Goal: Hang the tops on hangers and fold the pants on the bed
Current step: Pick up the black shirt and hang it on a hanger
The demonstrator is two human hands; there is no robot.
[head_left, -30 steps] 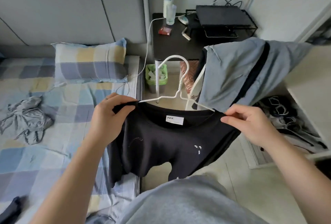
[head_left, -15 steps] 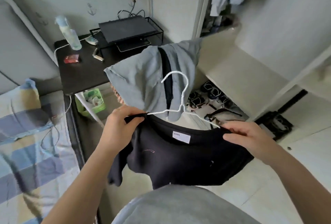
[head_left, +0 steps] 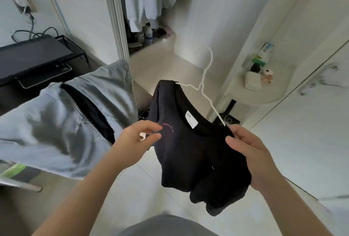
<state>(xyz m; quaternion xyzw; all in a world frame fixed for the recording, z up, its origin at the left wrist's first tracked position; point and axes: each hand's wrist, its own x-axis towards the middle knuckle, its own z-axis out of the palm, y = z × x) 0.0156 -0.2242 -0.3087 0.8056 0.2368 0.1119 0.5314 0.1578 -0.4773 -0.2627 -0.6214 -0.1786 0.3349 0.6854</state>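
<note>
A black top (head_left: pixel 190 152) with a white neck label hangs on a white wire hanger (head_left: pixel 204 77), whose hook points up toward the wardrobe. My right hand (head_left: pixel 247 152) grips the top's right shoulder together with the hanger's arm. My left hand (head_left: pixel 136 139) is just left of the top with loosely spread fingers near a small pink print, holding nothing. The hanger's left end sits inside the top's left shoulder.
A grey garment with a black stripe (head_left: pixel 62 120) is draped over something at the left. Pale clothes (head_left: pixel 151 0) hang in the open wardrobe ahead. A black desk with a wire rack (head_left: pixel 37 56) stands far left. A white shelf with small items (head_left: pixel 258 77) is at the right.
I have turned right, away from the bed, toward the wardrobe. My left hand has let go of the top's left shoulder; the top now hangs tilted from my right hand.
</note>
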